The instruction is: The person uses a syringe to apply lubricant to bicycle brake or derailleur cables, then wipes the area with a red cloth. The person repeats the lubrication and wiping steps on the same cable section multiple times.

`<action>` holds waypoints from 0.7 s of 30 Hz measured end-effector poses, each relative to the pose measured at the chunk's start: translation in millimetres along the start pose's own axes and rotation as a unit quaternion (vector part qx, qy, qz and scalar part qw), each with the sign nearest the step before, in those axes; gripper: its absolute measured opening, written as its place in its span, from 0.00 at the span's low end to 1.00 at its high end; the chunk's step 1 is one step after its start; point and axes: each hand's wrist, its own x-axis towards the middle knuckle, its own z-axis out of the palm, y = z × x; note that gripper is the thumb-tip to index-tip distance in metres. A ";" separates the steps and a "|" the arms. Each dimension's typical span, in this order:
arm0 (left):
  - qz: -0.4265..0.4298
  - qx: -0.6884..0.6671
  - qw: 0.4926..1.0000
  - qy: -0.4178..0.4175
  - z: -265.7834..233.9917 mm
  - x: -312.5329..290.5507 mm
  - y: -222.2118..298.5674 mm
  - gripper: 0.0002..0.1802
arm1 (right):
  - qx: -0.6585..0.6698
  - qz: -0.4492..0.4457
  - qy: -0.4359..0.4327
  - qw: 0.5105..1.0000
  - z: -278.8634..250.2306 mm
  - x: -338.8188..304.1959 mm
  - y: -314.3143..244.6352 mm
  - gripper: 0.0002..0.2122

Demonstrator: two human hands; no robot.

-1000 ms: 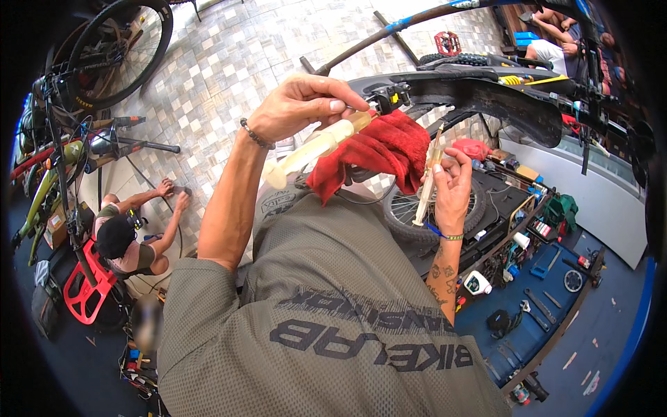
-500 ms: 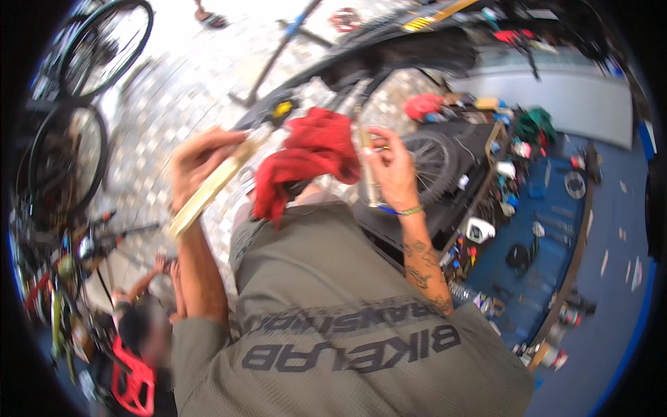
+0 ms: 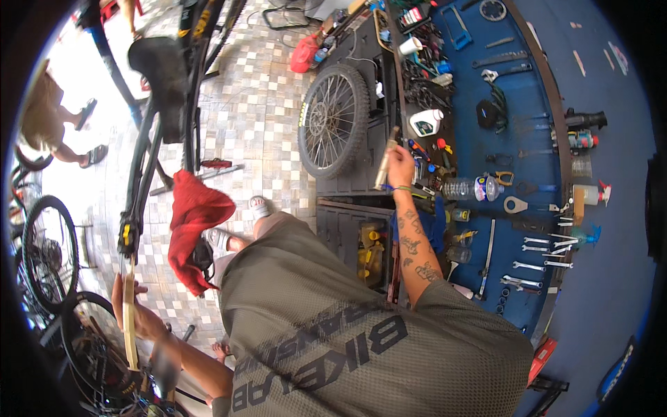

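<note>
At the lower left, my left hand is closed around a long, flat, pale wooden stick. The top end of that stick is close to the lower end of a dark bicycle frame; whether they touch I cannot tell. My right hand is over the workbench edge, gripping a slim pale stick with a darker tip, whose exact kind is unclear. A red cloth hangs beside the bicycle, left of my legs, apart from both hands.
A spoked wheel leans on the dark bench front. Across the blue tool board lie spanners, a white bottle and a clear plastic bottle. Another person is at the left, near more bicycles.
The view has swung toward the bench. My hands have spread apart, the right reaching over the bench and the left dropping to the lower left, each keeping its stick.
</note>
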 end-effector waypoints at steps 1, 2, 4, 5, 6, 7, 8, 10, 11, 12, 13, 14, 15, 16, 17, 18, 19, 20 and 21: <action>-0.007 0.007 1.000 -0.013 -12.4 -0.7 -19.8 0.27 | -0.016 0.010 0.041 0.999 -14.8 13.4 28.7 0.18; -0.037 -0.049 0.998 -0.014 -13.5 -1.1 -27.0 0.27 | 0.002 0.033 0.074 0.997 -37.3 29.2 61.3 0.17; -0.094 -0.144 0.985 -0.019 -15.8 -0.2 -31.8 0.28 | -0.025 0.063 0.090 0.994 -77.1 52.0 108.2 0.15; -0.103 -0.143 0.984 -0.030 -29.9 1.0 -42.1 0.31 | -0.068 0.053 0.075 0.993 -85.0 54.7 113.9 0.14; -0.091 -0.192 0.976 -0.050 -39.5 4.5 -48.5 0.31 | -0.114 0.044 0.059 0.991 -93.9 55.0 114.4 0.14; -0.110 -0.184 0.976 -0.048 -47.9 6.4 -56.4 0.30 | -0.164 0.010 0.041 0.985 -104.7 58.3 115.8 0.13; -0.130 -0.176 0.975 -0.045 -55.7 8.0 -63.6 0.30 | -0.215 -0.025 0.022 0.976 -115.1 61.6 118.1 0.12; -0.137 -0.172 0.974 -0.047 -63.9 14.1 -73.0 0.29 | -0.284 -0.079 -0.024 0.955 -127.6 66.4 120.9 0.12; -0.142 -0.180 0.972 -0.045 -65.3 14.2 -77.3 0.29 | -0.302 -0.096 -0.052 0.947 -131.6 67.2 122.4 0.12; -0.145 -0.187 0.971 -0.040 -65.7 14.2 -78.8 0.29 | -0.319 -0.114 -0.081 0.937 -134.0 68.1 124.3 0.12; -0.148 -0.195 0.969 -0.034 -65.5 15.9 -81.5 0.28 | -0.304 -0.100 -0.122 0.940 -133.2 67.6 126.2 0.15; -0.152 -0.203 0.967 -0.028 -66.4 17.0 -83.7 0.28 | -0.308 -0.113 -0.142 0.934 -130.3 63.7 128.6 0.15; -0.155 -0.214 0.964 -0.023 -63.6 20.5 -85.0 0.28 | -0.312 -0.127 -0.159 0.928 -128.1 60.8 132.2 0.15; -0.155 -0.225 0.962 -0.019 -61.2 22.6 -86.2 0.28 | -0.317 -0.141 -0.177 0.921 -125.8 58.0 135.4 0.15; -0.152 -0.244 0.957 -0.022 -59.8 23.2 -86.7 0.28 | -0.314 -0.151 -0.179 0.920 -122.6 55.5 138.3 0.15; -0.144 -0.259 0.954 -0.032 -56.5 22.5 -83.6 0.28 | -0.314 -0.150 -0.172 0.922 -119.6 53.0 138.2 0.15; -0.123 -0.302 0.943 -0.067 -51.9 20.9 -73.0 0.27 | -0.313 -0.148 -0.165 0.923 -116.4 51.5 137.6 0.15; -0.135 -0.282 0.948 -0.063 -56.1 22.6 -80.4 0.27 | -0.312 -0.148 -0.159 0.925 -112.4 50.4 136.3 0.15; -0.145 -0.256 0.955 -0.049 -71.2 19.4 -87.5 0.27 | -0.306 -0.173 -0.152 0.924 -107.1 55.2 135.7 0.15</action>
